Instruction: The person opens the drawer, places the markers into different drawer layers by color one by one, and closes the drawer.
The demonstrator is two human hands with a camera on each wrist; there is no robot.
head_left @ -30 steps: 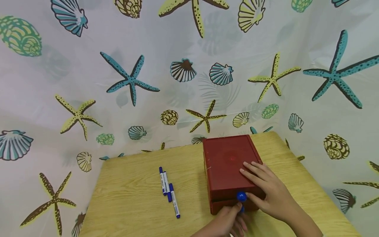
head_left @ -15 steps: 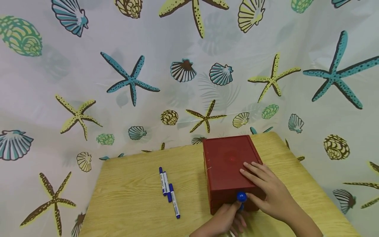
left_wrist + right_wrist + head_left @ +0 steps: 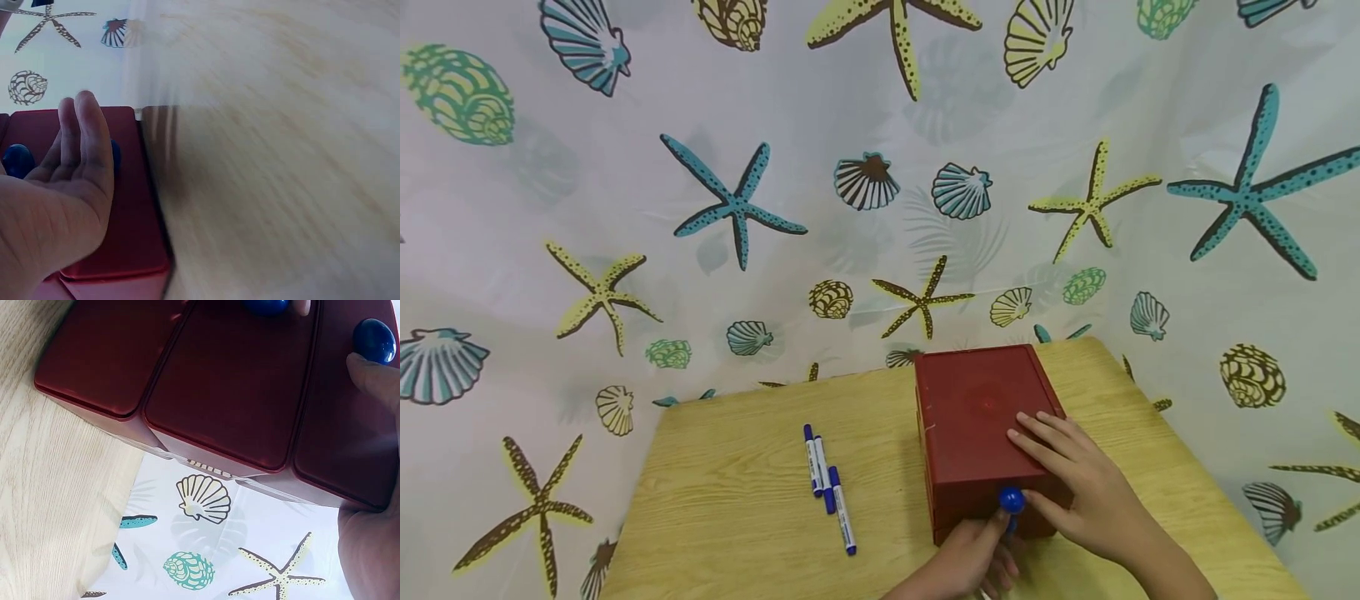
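We see a pale patterned sheet [image 3: 865, 100] filling the room's background, covered in starfish and shells in teal, yellow, green and brown, with a fold to the right. Before it lies the bench [image 3: 737, 467], its surface light yellowish wood grain. The red box [image 3: 985, 400] sits upright towards the bench's right side, a faint round mark on its top.

Both hands are at the box. The right grip [image 3: 1090, 492] is spread, fingers on the top near the right edge, thumb reaching down the front. The left grip [image 3: 966, 554] is low at the front, its thumb by the knobs; the left wrist view gives us its palm and fairly straight fingers against the front, which the head view mostly hides.

The right wrist view shows us three front panels [image 3: 231, 375]; from the head, the left hand covers much of them. There the right thumb touches the upper knob [image 3: 375, 340], and a fingertip is just beside the middle knob [image 3: 267, 305]. In the left wrist view, one of two blue knobs is half-hidden behind the fingers.

Left of the box lie three blue-capped markers [image 3: 842, 510]; we see dark printing on their white barrels, too small to read.
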